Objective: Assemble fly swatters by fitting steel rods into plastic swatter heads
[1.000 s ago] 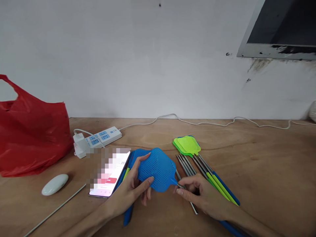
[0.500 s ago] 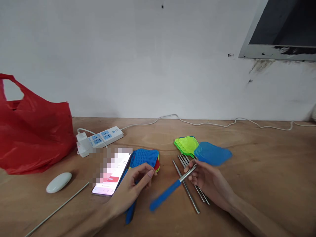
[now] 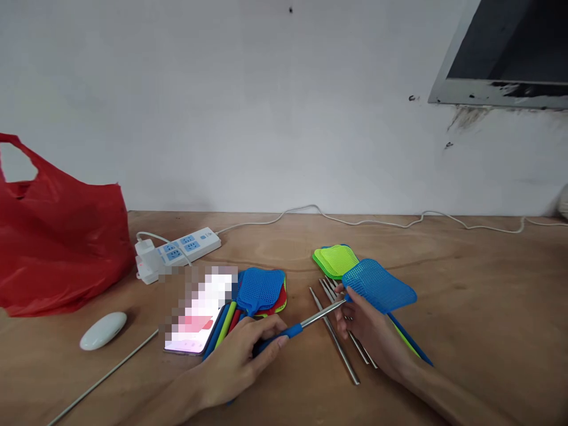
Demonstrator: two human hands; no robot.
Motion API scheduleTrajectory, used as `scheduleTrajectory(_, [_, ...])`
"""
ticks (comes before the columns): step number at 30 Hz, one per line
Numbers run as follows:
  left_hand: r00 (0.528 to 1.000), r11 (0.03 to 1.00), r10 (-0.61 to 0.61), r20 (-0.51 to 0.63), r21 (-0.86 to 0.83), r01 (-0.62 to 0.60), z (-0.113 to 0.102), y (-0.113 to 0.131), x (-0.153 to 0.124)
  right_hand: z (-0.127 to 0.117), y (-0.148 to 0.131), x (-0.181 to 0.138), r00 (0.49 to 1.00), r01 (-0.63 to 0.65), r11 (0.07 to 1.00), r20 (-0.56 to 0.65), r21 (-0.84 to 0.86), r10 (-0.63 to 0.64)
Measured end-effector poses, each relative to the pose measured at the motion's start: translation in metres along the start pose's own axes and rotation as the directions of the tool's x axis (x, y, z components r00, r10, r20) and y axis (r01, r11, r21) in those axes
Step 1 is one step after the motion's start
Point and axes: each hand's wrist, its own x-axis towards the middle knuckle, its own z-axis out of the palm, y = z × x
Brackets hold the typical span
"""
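A blue fly swatter (image 3: 379, 285) with a mesh head and a metal rod lies across both hands above the table. My left hand (image 3: 242, 355) is closed around its blue handle. The fingers of my right hand (image 3: 368, 325) pinch the rod just below the head. Under my right hand lie several loose metal rods (image 3: 335, 343). Beyond it is a stack of green and blue swatter heads (image 3: 336, 260), with part of the handles showing past my wrist. Left of centre, beside my left hand, rests a pile of blue, red and yellow-green swatters (image 3: 261, 290).
A lit phone (image 3: 197, 322), partly pixelated, lies left of the swatter pile. Behind it sits a white power strip (image 3: 202, 242) with a plugged-in charger. A red plastic bag (image 3: 62, 242) and a white oval object (image 3: 103, 331) are at left. A cable (image 3: 368, 222) runs along the wall.
The swatter's handle has swung up and left into my left hand, which has closed on it. My right hand has shifted its pinch close to the head.
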Motion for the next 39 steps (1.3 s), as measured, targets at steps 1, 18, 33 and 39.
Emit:
scheduleTrajectory(1, [1.000, 1.000, 0.007, -0.004, 0.002, -0.007, 0.000, 0.000, 0.000, 0.000, 0.000, 0.000, 1.000, 0.002, 1.000, -0.024, -0.002, -0.002])
scheduleTrajectory(18, [0.999, 0.997, 0.034, -0.029, 0.075, -0.032, 0.005, 0.000, -0.004, 0.004, -0.002, -0.005, 0.999, 0.034, 0.992, 0.037, -0.118, -0.030])
scheduleTrajectory(33, [0.999, 0.991, 0.037, 0.003, 0.126, -0.037, 0.002, 0.005, -0.004, 0.004, -0.008, -0.004, 0.980, 0.062, 0.997, -0.184, -0.042, -0.069])
scheduleTrajectory(39, [0.998, 0.988, 0.067, -0.007, 0.137, -0.065, 0.003, 0.005, -0.002, 0.002, -0.015, 0.000, 0.952, 0.167, 0.986, -0.260, 0.011, -0.158])
